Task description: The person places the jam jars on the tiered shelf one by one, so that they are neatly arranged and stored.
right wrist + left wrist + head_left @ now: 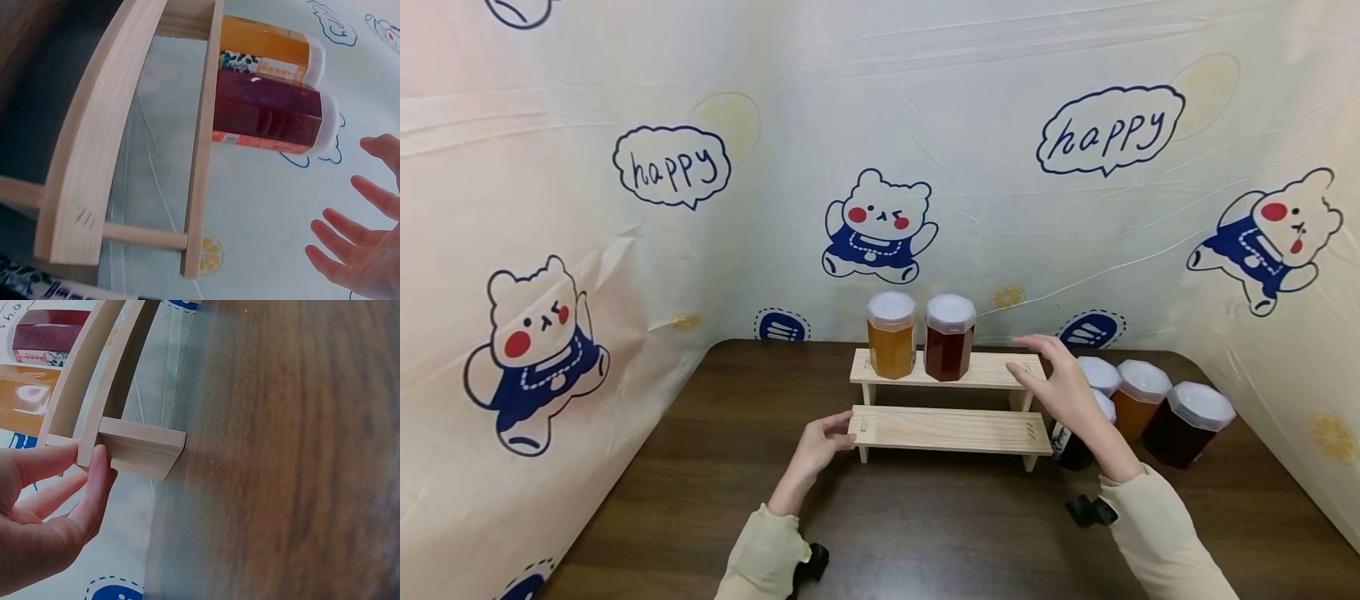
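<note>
A two-tier wooden rack stands on the brown table. At its left end my left hand pinches the lower shelf between thumb and fingers; the left wrist view shows the grip on the shelf's corner. On the upper shelf stand an amber jar and, to its right, a dark red jar, both with white lids. My right hand hovers over the rack's right end, its fingers spread and holding nothing. In the right wrist view that hand is apart from the dark red jar.
Several more white-lidded jars stand right of the rack, among them an amber one and a very dark one; my right hand and forearm partly cover others. A printed cloth hangs behind and on both sides of the table.
</note>
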`<move>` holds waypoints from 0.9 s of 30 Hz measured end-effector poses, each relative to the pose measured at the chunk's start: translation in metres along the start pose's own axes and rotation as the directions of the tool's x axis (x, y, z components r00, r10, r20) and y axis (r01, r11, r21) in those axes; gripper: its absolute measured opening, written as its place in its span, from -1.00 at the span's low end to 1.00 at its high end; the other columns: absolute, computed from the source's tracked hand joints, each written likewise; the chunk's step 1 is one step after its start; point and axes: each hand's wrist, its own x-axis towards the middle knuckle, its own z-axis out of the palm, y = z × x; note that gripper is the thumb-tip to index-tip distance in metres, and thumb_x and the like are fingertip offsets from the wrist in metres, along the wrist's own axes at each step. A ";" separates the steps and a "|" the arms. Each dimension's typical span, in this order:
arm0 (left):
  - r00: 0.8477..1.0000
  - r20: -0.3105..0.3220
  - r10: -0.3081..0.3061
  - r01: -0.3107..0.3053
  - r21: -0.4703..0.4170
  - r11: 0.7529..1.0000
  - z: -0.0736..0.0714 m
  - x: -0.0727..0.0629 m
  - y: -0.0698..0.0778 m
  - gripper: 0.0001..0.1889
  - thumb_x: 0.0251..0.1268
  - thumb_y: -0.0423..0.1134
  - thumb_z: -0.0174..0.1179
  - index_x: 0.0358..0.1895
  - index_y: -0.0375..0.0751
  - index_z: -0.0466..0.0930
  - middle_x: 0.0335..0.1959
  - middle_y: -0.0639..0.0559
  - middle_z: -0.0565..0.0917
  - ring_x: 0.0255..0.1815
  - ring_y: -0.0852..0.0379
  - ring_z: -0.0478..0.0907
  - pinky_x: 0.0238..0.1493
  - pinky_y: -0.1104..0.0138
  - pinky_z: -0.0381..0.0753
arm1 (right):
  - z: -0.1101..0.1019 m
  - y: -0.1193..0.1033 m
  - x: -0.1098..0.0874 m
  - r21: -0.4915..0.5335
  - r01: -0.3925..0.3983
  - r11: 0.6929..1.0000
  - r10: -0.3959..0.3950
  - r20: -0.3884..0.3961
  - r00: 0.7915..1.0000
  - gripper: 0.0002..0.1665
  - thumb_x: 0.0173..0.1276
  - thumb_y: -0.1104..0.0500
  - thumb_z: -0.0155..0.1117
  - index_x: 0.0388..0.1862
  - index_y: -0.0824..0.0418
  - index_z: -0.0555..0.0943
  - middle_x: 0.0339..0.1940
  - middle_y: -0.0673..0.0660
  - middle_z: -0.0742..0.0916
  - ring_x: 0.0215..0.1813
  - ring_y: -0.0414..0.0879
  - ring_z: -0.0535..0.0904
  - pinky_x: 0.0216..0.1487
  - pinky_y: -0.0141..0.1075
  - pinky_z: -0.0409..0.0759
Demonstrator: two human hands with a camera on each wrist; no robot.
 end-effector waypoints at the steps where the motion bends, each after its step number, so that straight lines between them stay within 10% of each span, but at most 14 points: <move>1: 1.000 0.000 -0.003 0.003 0.002 1.000 0.000 0.000 0.000 -0.57 0.02 -0.59 0.10 0.05 -0.55 0.39 -0.15 -0.37 0.51 -0.42 0.09 0.55 -0.32 0.27 0.63 | -0.001 0.001 -0.002 -0.001 -0.002 1.000 0.002 -0.001 1.000 -0.57 0.13 0.23 0.27 0.00 0.33 0.48 -0.02 0.28 0.50 0.05 0.15 0.37 0.03 0.06 0.38; 14: 0.999 0.036 0.000 0.000 0.003 1.000 -0.001 -0.009 0.018 -0.58 0.04 -0.61 0.06 0.05 -0.63 0.34 -0.15 -0.45 0.48 -0.39 0.04 0.55 -0.26 0.18 0.62 | -0.013 0.018 -0.027 -0.090 -0.038 0.995 0.035 -0.044 0.998 -0.59 0.10 0.23 0.29 -0.06 0.36 0.50 -0.03 0.33 0.51 0.06 0.19 0.35 0.01 0.11 0.35; 27: 1.000 -0.009 0.008 -0.009 -0.013 1.000 0.001 0.002 -0.003 -0.58 0.00 -0.61 0.09 0.03 -0.56 0.40 -0.18 -0.37 0.53 -0.45 0.13 0.54 -0.34 0.27 0.63 | -0.025 0.036 -0.050 -0.071 -0.121 0.990 0.118 -0.052 0.992 -0.59 0.11 0.21 0.28 -0.05 0.34 0.50 0.03 0.35 0.45 0.11 0.23 0.29 -0.02 0.14 0.30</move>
